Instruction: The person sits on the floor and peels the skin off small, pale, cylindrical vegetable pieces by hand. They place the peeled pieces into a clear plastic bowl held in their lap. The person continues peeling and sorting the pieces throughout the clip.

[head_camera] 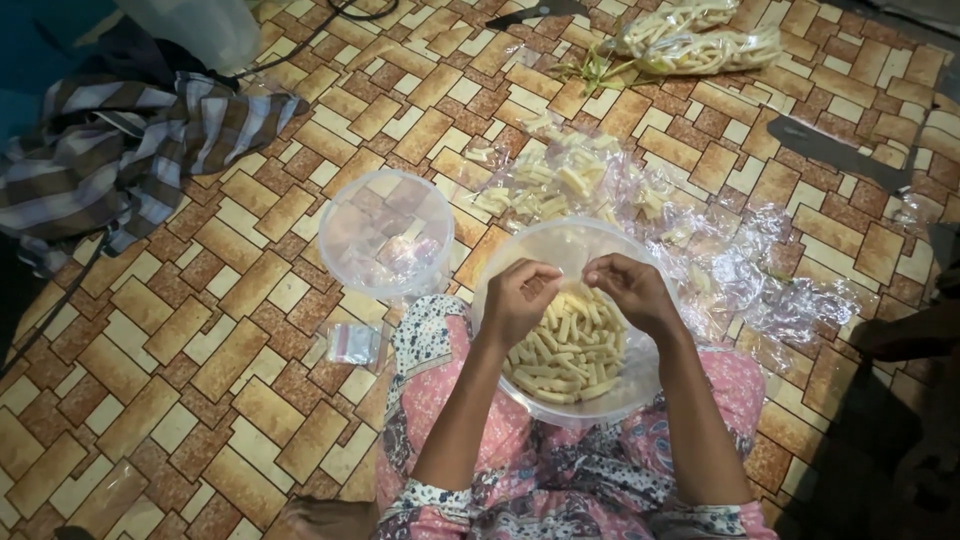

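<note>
A clear plastic bowl [500, 262] rests on my lap, half full of short pale yellow snack sticks [567, 348]. Both hands hover over it. My left hand [519, 297] has its fingers pinched together above the sticks, and my right hand [630, 290] is pinched likewise, close beside it. Something small seems held between the fingertips of both hands, but it is too small to make out. Beyond the bowl lies a heap of the same sticks [553, 180] on crumpled clear plastic [740, 270].
A round clear lid [385, 232] lies on the tiled floor to the left, with a small plastic packet [352, 343] below it. Two filled snack bags [705, 40] sit at the top. A striped cloth [110, 150] is bunched at the left. A bare foot [325, 518] shows at the bottom.
</note>
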